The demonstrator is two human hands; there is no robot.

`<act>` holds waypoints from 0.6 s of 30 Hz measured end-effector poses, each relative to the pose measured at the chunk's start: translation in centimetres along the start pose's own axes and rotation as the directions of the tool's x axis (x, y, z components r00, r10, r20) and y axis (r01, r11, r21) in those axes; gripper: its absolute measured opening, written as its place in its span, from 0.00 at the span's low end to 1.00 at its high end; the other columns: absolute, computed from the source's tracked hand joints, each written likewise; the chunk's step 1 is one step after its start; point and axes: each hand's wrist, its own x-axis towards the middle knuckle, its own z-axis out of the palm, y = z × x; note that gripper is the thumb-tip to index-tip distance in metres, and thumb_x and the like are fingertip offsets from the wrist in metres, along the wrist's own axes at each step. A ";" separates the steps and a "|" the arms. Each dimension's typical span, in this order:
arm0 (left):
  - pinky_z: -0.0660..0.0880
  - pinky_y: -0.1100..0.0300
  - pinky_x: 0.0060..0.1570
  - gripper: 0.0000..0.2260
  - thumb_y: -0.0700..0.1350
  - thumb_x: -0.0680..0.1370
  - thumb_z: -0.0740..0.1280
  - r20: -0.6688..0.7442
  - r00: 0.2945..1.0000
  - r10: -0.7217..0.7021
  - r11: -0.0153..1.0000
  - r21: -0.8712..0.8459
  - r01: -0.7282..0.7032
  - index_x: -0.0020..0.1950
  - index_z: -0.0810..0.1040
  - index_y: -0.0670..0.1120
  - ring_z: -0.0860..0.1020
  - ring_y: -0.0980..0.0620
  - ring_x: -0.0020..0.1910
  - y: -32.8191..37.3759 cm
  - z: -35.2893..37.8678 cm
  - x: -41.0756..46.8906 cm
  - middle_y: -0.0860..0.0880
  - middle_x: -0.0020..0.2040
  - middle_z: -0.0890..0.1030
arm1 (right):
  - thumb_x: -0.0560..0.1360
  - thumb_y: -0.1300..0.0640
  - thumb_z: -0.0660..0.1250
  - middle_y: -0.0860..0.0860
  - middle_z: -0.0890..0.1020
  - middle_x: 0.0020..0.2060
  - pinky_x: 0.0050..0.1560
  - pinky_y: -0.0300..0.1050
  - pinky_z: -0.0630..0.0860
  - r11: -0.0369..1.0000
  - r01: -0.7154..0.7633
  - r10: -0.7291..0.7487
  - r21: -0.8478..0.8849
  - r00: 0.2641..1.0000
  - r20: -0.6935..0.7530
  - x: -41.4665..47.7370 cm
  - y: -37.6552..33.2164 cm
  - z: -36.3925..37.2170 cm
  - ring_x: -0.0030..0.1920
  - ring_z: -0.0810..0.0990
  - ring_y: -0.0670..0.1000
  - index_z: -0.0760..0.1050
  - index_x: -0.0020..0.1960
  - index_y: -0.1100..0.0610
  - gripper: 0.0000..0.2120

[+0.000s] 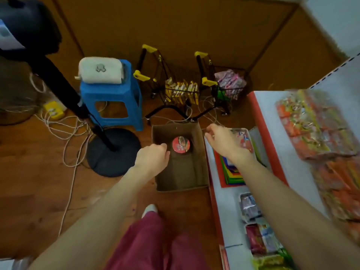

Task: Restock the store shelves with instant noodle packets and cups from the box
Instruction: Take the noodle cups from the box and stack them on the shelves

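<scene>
1. The cup (pixel 181 144) stands alone in the cardboard box (pixel 183 172) on the floor (pixel 39 182), red round lid up. The lid's print is too blurred to read.
2. Left hand (pixel 153 156): fingers loosely curled, grasping nothing, over the box's left rim, with the cup just beyond their tips.
3. Right hand (pixel 224 142): fingers loosely curled, empty, above the box's right rim, with the cup to their left.
4. Right of those fingers, the shelf (pixel 229 201) carries orange packets (pixel 313 125); their labels are unreadable.
5. The box bottom nearer than the cup lies open. A blue stool (pixel 111 100) and a black stand base (pixel 114 152) sit left of the left fingers.
</scene>
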 end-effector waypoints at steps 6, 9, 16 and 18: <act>0.72 0.52 0.41 0.12 0.48 0.81 0.55 0.155 0.987 -0.035 0.997 -0.060 0.045 0.54 0.72 0.41 0.78 0.38 0.49 -2.0 7.1 8.2 0.40 0.50 0.79 | 0.79 0.55 0.57 0.60 0.79 0.54 0.52 0.55 0.76 0.992 -0.124 0.119 0.034 0.986 0.113 7.0 4.0 7.4 0.55 0.77 0.62 0.70 0.61 0.60 0.14; 0.74 0.54 0.38 0.12 0.48 0.81 0.55 0.218 0.974 -0.056 0.993 -0.092 0.078 0.53 0.71 0.41 0.79 0.40 0.46 -2.9 13.1 12.1 0.41 0.48 0.80 | 0.79 0.57 0.57 0.61 0.78 0.55 0.50 0.50 0.75 0.990 -0.138 0.132 0.039 0.982 0.137 10.7 7.1 12.1 0.55 0.77 0.62 0.70 0.61 0.62 0.14; 0.75 0.53 0.40 0.12 0.49 0.81 0.55 0.296 0.938 -0.180 0.976 -0.068 0.208 0.56 0.70 0.42 0.80 0.43 0.46 -5.5 31.1 22.7 0.43 0.47 0.80 | 0.79 0.61 0.55 0.61 0.75 0.59 0.55 0.53 0.72 0.995 -0.101 0.099 -0.002 0.972 0.211 21.9 13.8 28.3 0.58 0.75 0.61 0.69 0.62 0.62 0.13; 0.73 0.54 0.39 0.13 0.50 0.81 0.55 0.293 0.931 -0.217 0.966 -0.070 0.248 0.57 0.69 0.41 0.79 0.43 0.46 -6.3 36.3 25.6 0.43 0.48 0.79 | 0.79 0.61 0.55 0.62 0.74 0.60 0.56 0.51 0.71 0.995 -0.094 0.097 -0.023 0.967 0.235 24.9 15.5 33.2 0.59 0.74 0.61 0.68 0.63 0.62 0.14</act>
